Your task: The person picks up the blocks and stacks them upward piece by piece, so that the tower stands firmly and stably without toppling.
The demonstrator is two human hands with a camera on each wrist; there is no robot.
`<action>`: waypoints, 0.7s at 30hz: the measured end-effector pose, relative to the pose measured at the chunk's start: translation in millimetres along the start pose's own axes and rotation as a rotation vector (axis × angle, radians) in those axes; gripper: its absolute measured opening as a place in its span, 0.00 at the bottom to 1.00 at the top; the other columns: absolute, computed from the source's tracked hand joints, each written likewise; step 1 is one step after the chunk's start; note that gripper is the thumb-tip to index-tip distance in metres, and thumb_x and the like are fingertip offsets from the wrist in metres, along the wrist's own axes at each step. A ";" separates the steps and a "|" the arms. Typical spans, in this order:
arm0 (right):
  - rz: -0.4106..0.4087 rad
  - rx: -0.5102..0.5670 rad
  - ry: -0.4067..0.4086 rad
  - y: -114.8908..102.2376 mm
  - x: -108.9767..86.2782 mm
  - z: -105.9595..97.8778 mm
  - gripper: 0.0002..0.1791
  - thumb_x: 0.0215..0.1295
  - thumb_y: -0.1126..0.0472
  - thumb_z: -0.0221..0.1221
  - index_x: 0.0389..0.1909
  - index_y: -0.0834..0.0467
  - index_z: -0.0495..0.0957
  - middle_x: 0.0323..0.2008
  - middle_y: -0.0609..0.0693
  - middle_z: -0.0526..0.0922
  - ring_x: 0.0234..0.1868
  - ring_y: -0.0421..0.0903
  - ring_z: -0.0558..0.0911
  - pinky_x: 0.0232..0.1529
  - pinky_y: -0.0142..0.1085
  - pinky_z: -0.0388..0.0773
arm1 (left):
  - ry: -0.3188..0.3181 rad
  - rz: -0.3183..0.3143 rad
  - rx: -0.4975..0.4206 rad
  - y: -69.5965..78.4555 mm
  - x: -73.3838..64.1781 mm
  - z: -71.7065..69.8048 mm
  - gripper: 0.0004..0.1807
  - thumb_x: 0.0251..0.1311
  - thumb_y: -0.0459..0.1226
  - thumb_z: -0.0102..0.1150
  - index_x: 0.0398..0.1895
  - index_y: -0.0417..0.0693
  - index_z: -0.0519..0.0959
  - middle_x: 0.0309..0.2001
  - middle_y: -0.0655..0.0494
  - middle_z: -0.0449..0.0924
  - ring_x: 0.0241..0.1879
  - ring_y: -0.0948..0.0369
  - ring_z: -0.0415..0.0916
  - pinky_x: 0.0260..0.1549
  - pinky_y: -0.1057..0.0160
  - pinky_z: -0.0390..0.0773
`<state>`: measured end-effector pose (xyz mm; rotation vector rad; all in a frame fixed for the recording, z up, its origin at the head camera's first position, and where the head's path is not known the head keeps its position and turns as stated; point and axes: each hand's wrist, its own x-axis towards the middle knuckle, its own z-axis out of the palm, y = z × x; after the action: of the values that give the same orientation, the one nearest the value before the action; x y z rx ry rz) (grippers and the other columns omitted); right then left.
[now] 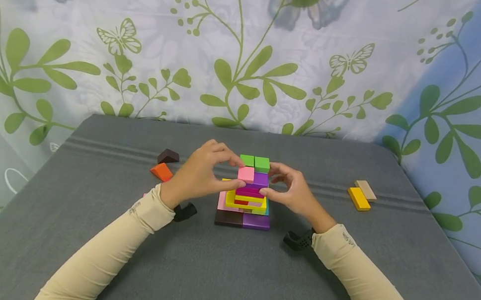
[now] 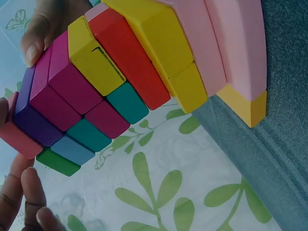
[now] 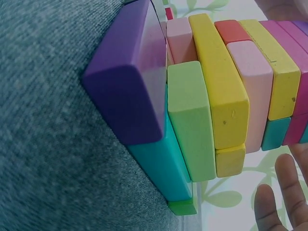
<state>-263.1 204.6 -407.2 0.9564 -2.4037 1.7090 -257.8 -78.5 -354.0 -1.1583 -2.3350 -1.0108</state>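
Note:
A stacked tower of coloured wooden blocks (image 1: pixel 252 205) stands before me. At its upper front, my left hand (image 1: pixel 197 170) pinches a small pink block (image 1: pixel 246 174) between thumb and fingers, beside a purple block (image 1: pixel 260 179). Behind these show two green blocks (image 1: pixel 261 164). My right hand (image 1: pixel 296 192) is at the tower's upper right side, thumb tip on the front corner and index finger beside the green blocks. Its other fingers (image 3: pixel 287 175) look loosely extended in the right wrist view. Dark brown (image 1: pixel 229 218) and purple base blocks (image 1: pixel 256 222) form the bottom front.
Left of the tower, a dark brown block (image 1: pixel 168 156) and an orange block (image 1: pixel 161 171) lie on the grey table (image 1: pixel 233 279). To the right rest a yellow block (image 1: pixel 359 199) and a natural wood block (image 1: pixel 366 190). A patterned curtain (image 1: pixel 253 46) hangs behind.

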 end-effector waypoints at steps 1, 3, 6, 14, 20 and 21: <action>0.000 0.001 -0.001 0.1 0.1 0.0 0.34 0.66 0.58 0.74 0.66 0.73 0.76 0.52 0.64 0.84 0.54 0.44 0.80 0.59 0.61 0.77 | 0.011 0.010 0.003 -0.3 -0.2 0.8 0.20 0.54 0.42 0.85 0.47 0.42 0.90 0.39 0.52 0.84 0.42 0.54 0.72 0.43 0.53 0.76; -0.001 0.003 -0.001 0.2 0.3 0.0 0.34 0.66 0.58 0.74 0.66 0.73 0.76 0.52 0.64 0.84 0.54 0.44 0.80 0.59 0.61 0.77 | 0.028 0.037 -0.001 -0.9 -0.5 2.5 0.20 0.54 0.41 0.86 0.46 0.42 0.90 0.40 0.51 0.84 0.42 0.53 0.73 0.42 0.53 0.76; -0.002 0.001 0.000 0.3 0.6 0.0 0.34 0.66 0.59 0.74 0.66 0.73 0.76 0.52 0.64 0.84 0.54 0.44 0.80 0.59 0.61 0.78 | 0.043 0.080 -0.012 -2.0 -1.0 4.8 0.18 0.54 0.39 0.85 0.46 0.42 0.91 0.40 0.48 0.85 0.42 0.52 0.73 0.42 0.53 0.75; 0.006 0.007 -0.002 0.6 0.2 -0.2 0.34 0.66 0.58 0.74 0.67 0.73 0.76 0.53 0.65 0.84 0.54 0.44 0.80 0.59 0.62 0.77 | 0.051 0.101 -0.033 -4.2 -0.7 7.9 0.19 0.54 0.36 0.85 0.48 0.40 0.91 0.41 0.47 0.86 0.42 0.51 0.74 0.42 0.53 0.76; 0.008 0.013 0.003 1.2 -0.3 -0.5 0.34 0.66 0.58 0.74 0.67 0.73 0.76 0.53 0.64 0.84 0.54 0.44 0.80 0.59 0.60 0.77 | 0.019 0.035 -0.103 -13.5 -5.4 -5.9 0.20 0.61 0.34 0.80 0.56 0.42 0.88 0.43 0.51 0.85 0.45 0.49 0.76 0.47 0.52 0.76; 0.011 0.013 0.004 1.2 -0.3 -0.5 0.34 0.66 0.58 0.74 0.67 0.73 0.76 0.53 0.64 0.84 0.54 0.44 0.80 0.59 0.60 0.77 | 0.004 0.013 -0.122 -16.6 -7.4 -10.4 0.19 0.63 0.33 0.78 0.57 0.42 0.88 0.45 0.51 0.86 0.46 0.48 0.77 0.49 0.51 0.76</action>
<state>-263.6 205.4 -408.1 0.9418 -2.4027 1.7301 -266.6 -96.9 -358.5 -1.2133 -2.2872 -1.1645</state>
